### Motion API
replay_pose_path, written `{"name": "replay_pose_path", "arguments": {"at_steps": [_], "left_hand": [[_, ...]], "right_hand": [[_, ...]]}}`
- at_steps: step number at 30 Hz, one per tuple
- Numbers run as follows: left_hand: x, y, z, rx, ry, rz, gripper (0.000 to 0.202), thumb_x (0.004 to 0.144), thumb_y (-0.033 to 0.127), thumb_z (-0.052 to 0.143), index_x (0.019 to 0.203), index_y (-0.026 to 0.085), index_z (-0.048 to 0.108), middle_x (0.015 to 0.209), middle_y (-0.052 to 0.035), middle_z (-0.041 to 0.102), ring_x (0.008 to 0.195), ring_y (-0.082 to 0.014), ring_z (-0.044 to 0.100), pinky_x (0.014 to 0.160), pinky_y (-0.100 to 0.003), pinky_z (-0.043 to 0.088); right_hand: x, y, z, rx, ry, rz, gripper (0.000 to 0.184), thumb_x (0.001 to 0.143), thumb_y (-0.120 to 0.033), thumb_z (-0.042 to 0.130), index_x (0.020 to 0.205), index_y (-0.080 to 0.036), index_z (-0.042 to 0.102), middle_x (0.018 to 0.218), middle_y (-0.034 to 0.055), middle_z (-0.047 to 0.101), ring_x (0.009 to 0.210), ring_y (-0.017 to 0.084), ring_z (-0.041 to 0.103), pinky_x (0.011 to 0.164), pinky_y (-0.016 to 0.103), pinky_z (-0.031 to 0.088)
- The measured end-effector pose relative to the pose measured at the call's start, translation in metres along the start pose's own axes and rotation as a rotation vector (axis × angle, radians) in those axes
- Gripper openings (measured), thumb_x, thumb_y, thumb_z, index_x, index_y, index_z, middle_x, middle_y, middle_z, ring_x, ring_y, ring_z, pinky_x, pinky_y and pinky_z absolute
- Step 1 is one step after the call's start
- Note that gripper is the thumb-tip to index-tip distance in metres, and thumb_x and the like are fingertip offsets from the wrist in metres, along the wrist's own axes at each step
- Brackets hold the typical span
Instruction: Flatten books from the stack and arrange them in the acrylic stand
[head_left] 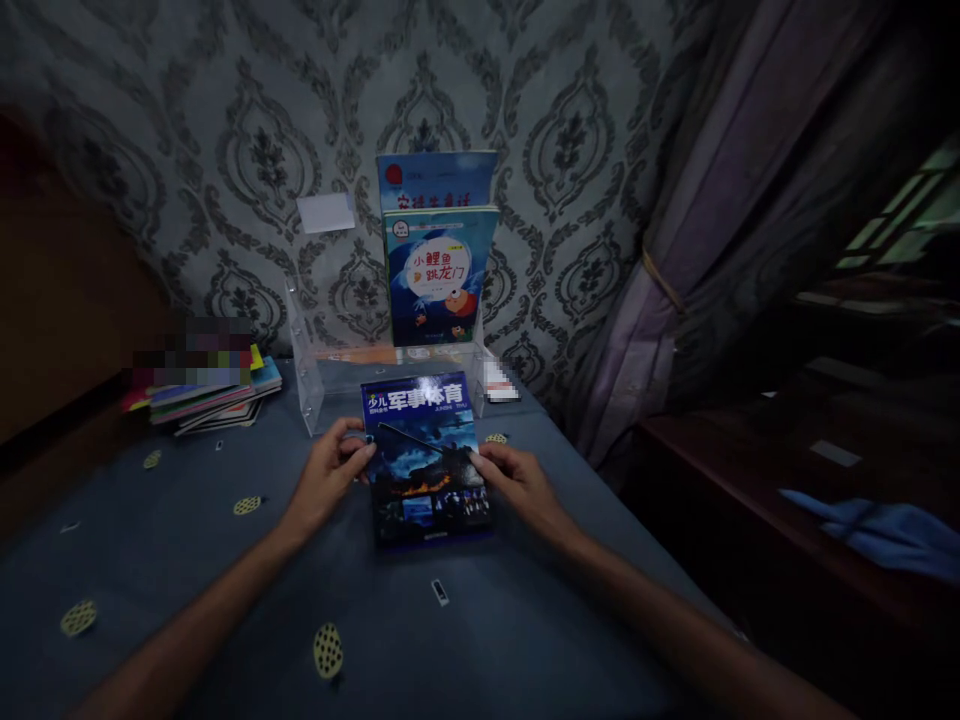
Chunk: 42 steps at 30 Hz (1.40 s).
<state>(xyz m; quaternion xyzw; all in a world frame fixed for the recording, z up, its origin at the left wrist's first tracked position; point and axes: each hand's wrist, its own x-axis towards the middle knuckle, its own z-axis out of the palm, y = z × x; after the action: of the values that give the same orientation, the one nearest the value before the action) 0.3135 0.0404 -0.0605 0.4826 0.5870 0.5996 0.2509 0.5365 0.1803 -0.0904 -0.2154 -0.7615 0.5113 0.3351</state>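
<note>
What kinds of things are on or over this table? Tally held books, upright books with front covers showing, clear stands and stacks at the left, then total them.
Held book, between left hand and right hand: 1
Upright books, front book and rear book: 2
Clear stand: 1
Stack: 1
Total: 5

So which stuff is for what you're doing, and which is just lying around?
Seems part of it:
dark blue book with a tank on its cover, held at its sides by the left hand and right hand
clear plastic stand behind it
blue picture books standing upright there

Probably just lying about:
many-coloured stack of thin books on the left
crumpled blue cloth, far right
</note>
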Motion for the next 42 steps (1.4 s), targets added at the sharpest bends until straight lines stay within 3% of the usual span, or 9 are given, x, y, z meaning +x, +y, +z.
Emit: {"name": "replay_pose_path", "arguments": {"at_steps": [4,7,11,17,22,26,31,42], "left_hand": [[0.009,-0.03,-0.003,0.037,-0.126,-0.168,0.051,0.069,0.061,0.069,0.093,0.021,0.047,0.052,0.0086,0.054,0.044,-0.0121,0.053,0.046,-0.022,0.042],[0.007,-0.047,-0.007,0.333,-0.156,-0.201,0.04,0.074,0.056,0.062,0.091,0.022,0.048,0.054,0.0073,0.054,0.049,-0.0146,0.055,0.048,-0.023,0.04],[0.001,-0.051,-0.008,0.71,-0.176,-0.097,0.021,0.084,0.039,0.054,0.095,0.022,0.053,0.065,0.0043,0.057,0.062,-0.0173,0.058,0.061,-0.028,0.044],[-0.001,-0.059,-0.008,0.875,-0.178,0.175,0.025,0.095,0.033,0.045,0.112,0.019,0.057,0.111,-0.0092,0.065,0.103,-0.0251,0.062,0.09,-0.041,0.05],[0.009,-0.079,-0.008,0.946,-0.192,0.272,0.029,0.097,0.029,0.045,0.122,0.019,0.057,0.13,-0.0102,0.061,0.121,-0.0259,0.057,0.103,-0.044,0.046],[0.015,-0.087,-0.01,0.972,-0.197,0.324,0.029,0.097,0.026,0.044,0.12,0.018,0.059,0.13,-0.0121,0.062,0.122,-0.0269,0.058,0.104,-0.046,0.047],[0.018,-0.091,-0.013,0.957,-0.186,0.403,0.034,0.097,0.024,0.042,0.126,0.015,0.056,0.126,-0.0132,0.065,0.117,-0.026,0.06,0.101,-0.046,0.049],[0.016,-0.084,-0.006,1.011,-0.172,0.4,0.032,0.096,0.022,0.042,0.123,0.015,0.057,0.118,-0.0115,0.067,0.11,-0.0266,0.06,0.096,-0.046,0.051]], "right_hand": [[0.006,0.012,0.001,-0.12,-0.007,0.117,0.042,0.085,-0.056,0.054,0.065,-0.019,0.054,0.053,-0.0039,0.05,0.049,0.013,0.048,0.049,0.024,0.035],[0.002,0.02,0.001,-0.451,-0.018,0.174,0.031,0.083,-0.044,0.06,0.065,-0.02,0.056,0.054,-0.0029,0.054,0.054,0.014,0.052,0.052,0.025,0.033],[-0.004,0.024,0.001,-0.717,-0.053,0.158,0.017,0.084,-0.035,0.062,0.078,-0.02,0.062,0.067,0.0,0.064,0.064,0.017,0.059,0.057,0.026,0.035],[-0.009,0.02,0.006,-0.846,-0.091,0.024,0.013,0.092,-0.028,0.056,0.087,-0.019,0.064,0.082,0.0038,0.068,0.071,0.019,0.062,0.062,0.028,0.043],[0.002,0.008,0.03,-0.844,-0.229,-0.262,0.018,0.095,-0.02,0.05,0.102,-0.016,0.066,0.099,0.0096,0.069,0.095,0.023,0.064,0.084,0.035,0.051],[0.022,0.007,0.057,-0.804,-0.403,-0.387,0.034,0.097,-0.023,0.05,0.129,-0.013,0.058,0.129,0.015,0.063,0.122,0.026,0.057,0.106,0.042,0.044],[0.043,0.013,0.078,-0.823,-0.51,-0.356,0.05,0.097,-0.028,0.05,0.141,-0.004,0.045,0.149,0.0215,0.046,0.142,0.027,0.039,0.12,0.045,0.028],[0.05,0.024,0.074,-0.784,-0.492,-0.299,0.057,0.098,-0.039,0.05,0.145,-0.008,0.043,0.153,0.0173,0.041,0.147,0.025,0.029,0.122,0.046,0.023]]}}
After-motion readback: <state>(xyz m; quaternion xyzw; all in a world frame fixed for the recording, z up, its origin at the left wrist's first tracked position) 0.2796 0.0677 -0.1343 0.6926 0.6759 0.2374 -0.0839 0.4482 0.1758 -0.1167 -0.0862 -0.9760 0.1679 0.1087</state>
